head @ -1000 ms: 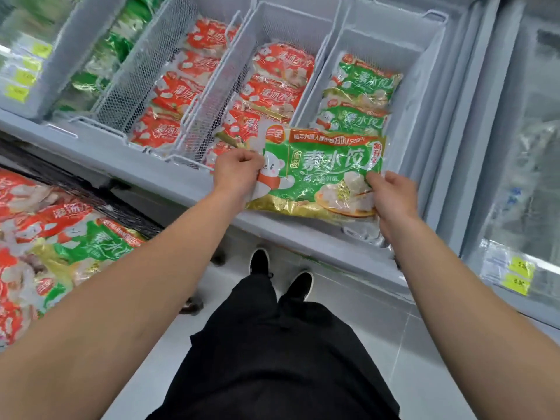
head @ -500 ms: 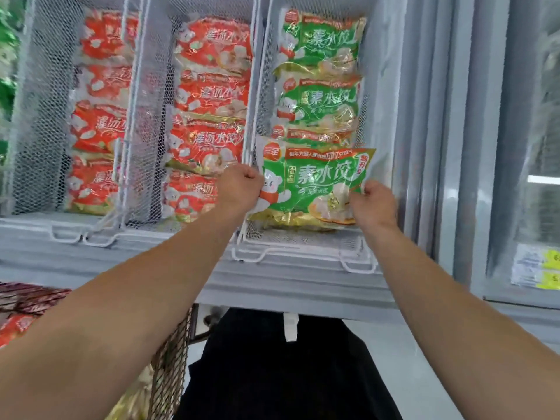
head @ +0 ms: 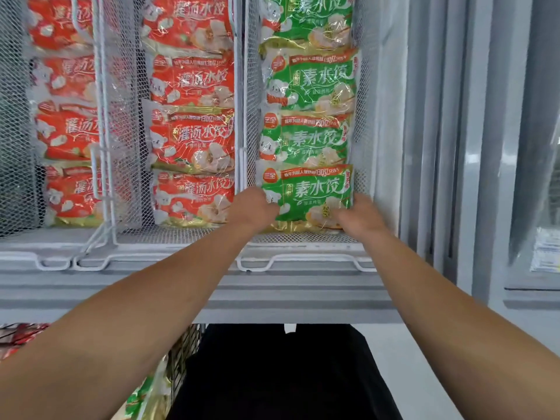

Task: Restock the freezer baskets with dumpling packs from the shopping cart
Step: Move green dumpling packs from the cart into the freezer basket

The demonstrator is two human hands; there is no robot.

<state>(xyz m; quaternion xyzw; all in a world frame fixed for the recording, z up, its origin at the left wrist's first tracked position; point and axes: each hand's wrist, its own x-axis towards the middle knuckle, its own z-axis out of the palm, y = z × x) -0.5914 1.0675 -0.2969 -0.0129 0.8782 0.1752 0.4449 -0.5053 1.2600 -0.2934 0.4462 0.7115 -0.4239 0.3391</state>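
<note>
A green dumpling pack (head: 312, 192) lies at the near end of the right wire basket (head: 303, 237), in front of three other green packs (head: 309, 83). My left hand (head: 253, 207) grips its left edge and my right hand (head: 360, 215) grips its lower right corner. Both hands are inside the basket. Red dumpling packs (head: 191, 137) fill the middle basket and more red packs (head: 65, 131) fill the left one. The shopping cart (head: 178, 356) shows at the lower left with packs inside.
The freezer's grey front rim (head: 272, 292) runs across below the baskets. A glass lid and frame (head: 533, 147) stand at the right. My dark trousers (head: 281, 374) and the pale floor show below.
Both hands carried the green pack from above the freezer rim forward and down into the right basket. My view has moved closer over the baskets.
</note>
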